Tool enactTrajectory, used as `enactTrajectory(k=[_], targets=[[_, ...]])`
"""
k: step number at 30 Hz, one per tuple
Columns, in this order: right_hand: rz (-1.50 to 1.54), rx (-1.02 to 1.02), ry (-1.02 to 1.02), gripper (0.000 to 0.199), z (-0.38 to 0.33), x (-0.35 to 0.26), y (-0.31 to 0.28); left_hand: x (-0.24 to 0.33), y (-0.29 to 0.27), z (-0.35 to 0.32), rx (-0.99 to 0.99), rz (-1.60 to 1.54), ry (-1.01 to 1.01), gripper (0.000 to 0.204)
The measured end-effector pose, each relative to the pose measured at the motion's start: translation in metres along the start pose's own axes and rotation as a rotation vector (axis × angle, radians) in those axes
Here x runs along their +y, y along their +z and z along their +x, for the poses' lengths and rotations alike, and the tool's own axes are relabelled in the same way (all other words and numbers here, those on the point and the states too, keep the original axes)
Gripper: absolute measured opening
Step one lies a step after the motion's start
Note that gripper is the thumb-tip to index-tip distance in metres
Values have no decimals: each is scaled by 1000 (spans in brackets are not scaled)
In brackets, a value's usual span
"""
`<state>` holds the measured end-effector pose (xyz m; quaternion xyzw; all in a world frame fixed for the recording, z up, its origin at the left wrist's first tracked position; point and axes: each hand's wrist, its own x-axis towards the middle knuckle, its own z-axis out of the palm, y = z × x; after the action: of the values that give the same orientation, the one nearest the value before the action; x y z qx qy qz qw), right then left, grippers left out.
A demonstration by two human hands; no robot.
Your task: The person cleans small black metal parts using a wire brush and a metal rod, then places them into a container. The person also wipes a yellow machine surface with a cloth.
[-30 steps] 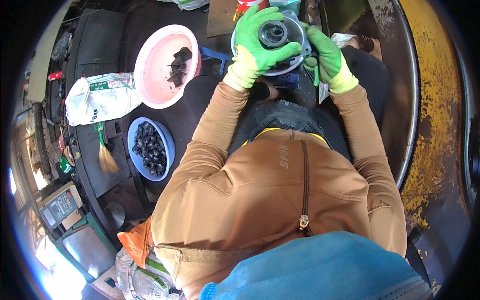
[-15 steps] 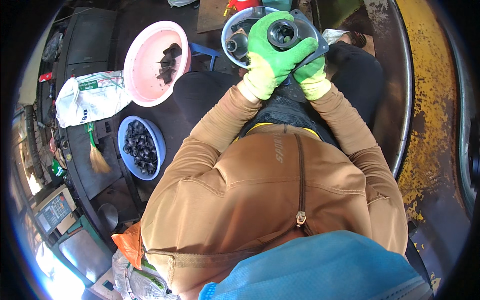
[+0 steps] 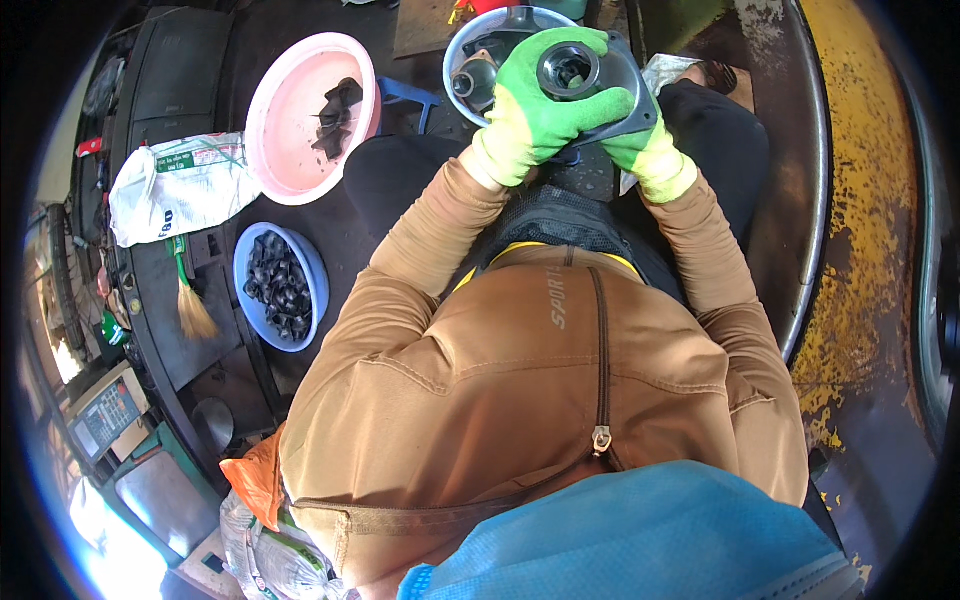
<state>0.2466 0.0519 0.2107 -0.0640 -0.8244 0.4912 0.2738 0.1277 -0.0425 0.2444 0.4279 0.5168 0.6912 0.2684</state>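
Both my hands wear green and yellow gloves and hold one black flanged part (image 3: 626, 76) in front of me. The part has a flat plate with holes at its corners and a round open neck turned up toward me. My left hand (image 3: 545, 110) is closed around the neck, its fingers over the far side and its thumb along the near side. My right hand (image 3: 650, 150) grips the plate from below and the right; the plate hides most of its fingers. Just behind my left hand stands a light blue basin (image 3: 449, 95) holding several similar dark parts.
To the left, a pink basin (image 3: 280, 125) holds a few black pieces. Nearer, a smaller blue basin (image 3: 321, 290) is heaped with black pieces. A blue stool (image 3: 410, 95), a white sack (image 3: 175, 190) and a broom (image 3: 195, 310) lie around them. A metal edge (image 3: 817, 200) runs along my right.
My right hand has shifted to the right and slightly down, and its wrist is farther from my left one. The flanged part stays in both hands, turned slightly.
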Motion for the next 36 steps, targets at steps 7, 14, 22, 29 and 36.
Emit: enactTrajectory(k=[7, 14, 22, 29, 36], targets=[[590, -148, 154, 58, -4, 12, -7, 10, -21, 9, -376, 117, -11, 48], [576, -159, 259, 50, -7, 21, -1, 3, -37, 29, -762, -30, -35, 50], [411, 285, -19, 56, 16, 40, 7, -3, -39, 48, -483, 305, 12, 69], [-167, 412, -155, 45, 12, 28, 18, -12, 9, 14, 20, 180, 134, 43], [-165, 93, 32, 51, 6, 34, -3, -4, -2, 21, -116, 135, 93, 36]])
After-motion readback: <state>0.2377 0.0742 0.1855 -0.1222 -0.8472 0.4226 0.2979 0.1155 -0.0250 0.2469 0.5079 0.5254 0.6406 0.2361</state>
